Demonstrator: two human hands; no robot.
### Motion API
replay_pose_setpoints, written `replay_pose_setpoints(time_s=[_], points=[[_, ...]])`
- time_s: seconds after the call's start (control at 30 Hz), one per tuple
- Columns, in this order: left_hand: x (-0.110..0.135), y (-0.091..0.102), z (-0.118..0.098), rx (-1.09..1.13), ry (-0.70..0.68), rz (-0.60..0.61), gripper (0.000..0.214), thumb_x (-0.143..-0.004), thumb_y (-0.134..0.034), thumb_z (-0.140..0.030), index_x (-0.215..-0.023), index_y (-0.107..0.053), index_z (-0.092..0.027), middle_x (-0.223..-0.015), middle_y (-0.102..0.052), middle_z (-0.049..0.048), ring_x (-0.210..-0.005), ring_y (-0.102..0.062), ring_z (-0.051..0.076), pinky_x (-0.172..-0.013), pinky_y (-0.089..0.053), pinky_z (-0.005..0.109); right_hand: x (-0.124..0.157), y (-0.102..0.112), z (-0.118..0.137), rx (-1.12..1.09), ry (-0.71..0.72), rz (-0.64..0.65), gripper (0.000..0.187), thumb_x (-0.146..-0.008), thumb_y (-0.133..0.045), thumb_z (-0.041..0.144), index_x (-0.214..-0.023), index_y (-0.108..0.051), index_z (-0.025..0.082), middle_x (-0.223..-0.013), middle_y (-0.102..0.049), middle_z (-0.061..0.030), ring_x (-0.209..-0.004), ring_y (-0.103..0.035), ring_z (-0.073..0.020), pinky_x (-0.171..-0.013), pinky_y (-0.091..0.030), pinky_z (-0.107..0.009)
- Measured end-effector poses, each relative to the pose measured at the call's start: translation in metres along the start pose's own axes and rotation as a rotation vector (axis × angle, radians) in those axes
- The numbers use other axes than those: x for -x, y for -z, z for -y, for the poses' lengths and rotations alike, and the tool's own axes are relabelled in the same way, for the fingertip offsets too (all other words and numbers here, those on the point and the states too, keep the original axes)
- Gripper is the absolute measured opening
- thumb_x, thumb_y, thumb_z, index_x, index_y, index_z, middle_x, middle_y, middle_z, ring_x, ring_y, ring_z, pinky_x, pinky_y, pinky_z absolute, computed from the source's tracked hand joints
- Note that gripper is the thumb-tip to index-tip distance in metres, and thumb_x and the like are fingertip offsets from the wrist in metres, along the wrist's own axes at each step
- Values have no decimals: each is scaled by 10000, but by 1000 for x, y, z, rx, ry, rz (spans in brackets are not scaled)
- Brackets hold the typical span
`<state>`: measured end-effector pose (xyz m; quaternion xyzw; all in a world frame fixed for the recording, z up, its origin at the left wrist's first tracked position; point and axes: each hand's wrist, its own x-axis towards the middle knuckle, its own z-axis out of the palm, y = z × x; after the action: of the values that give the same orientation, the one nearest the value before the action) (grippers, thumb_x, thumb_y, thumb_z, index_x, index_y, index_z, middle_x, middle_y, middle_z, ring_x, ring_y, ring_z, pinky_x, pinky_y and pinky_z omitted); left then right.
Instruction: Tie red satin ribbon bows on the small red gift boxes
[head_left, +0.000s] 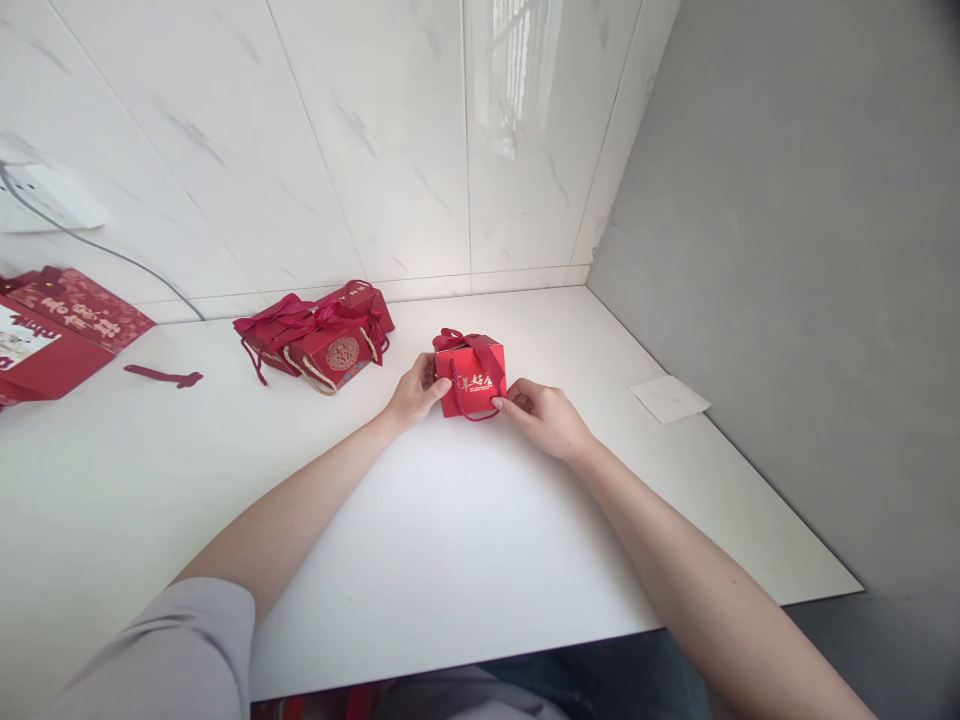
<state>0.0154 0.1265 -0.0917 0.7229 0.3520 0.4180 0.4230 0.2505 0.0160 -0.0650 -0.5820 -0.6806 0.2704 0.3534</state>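
Note:
A small bright red gift box (472,385) with gold lettering stands upright on the white table (450,540). A dark red ribbon bow (454,340) lies on its top, and a twisted cord handle (461,400) hangs down its front. My left hand (418,390) grips the box's left side, thumb on the front face. At the lower right edge, my right hand (541,415) pinches the box between thumb and fingers. The fingertips behind the box are partly hidden.
Several dark red boxes (322,330) with ribbons and cord handles are heaped left of my left hand. Farther left are a red strip (163,377) and a large red box (67,330). White paper (670,399) lies by the right wall; a grey cable (112,253) hangs at left.

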Motion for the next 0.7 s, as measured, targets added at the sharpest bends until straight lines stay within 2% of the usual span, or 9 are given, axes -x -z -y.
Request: replay_pose_setpoints(time_s=[0.17,0.3,0.47,0.7], points=[[0,-1,-4,-51,50,-58,685,-747,-568,-729,-1114,-577,-150,-1153,-670,135,-1116,-603,314,-921,-456,411,1,-1,2,-69,19,6,235,-904,-501,418,-791,-586,231,-738,-638,-2,-636,-516,-152,-603,-389,-281],[0,-1,-7,-81,88,-98,666,-759,-531,-740,-1062,-589,-149,-1103,-682,125,-1086,-607,309,-891,-459,404,-1,-2,1,-243,-62,6,142,-829,-594,348,-780,-601,215,-737,-631,0,-648,-520,-143,-610,-399,-277],[-1,-1,-5,-101,118,-156,610,-736,-588,-703,-1020,-563,-164,-1074,-679,109,-1028,-619,282,-854,-463,384,-4,-7,1,-674,-176,191,188,-766,-685,354,-787,-598,189,-711,-622,4,-666,-545,-131,-692,-447,-281],[0,-1,-3,-142,120,-222,530,-720,-685,-593,-1029,-554,-181,-1076,-664,92,-993,-614,261,-848,-452,378,3,-1,17,-839,-162,397,179,-775,-679,349,-754,-609,186,-665,-597,12,-646,-538,-121,-722,-443,-274]])
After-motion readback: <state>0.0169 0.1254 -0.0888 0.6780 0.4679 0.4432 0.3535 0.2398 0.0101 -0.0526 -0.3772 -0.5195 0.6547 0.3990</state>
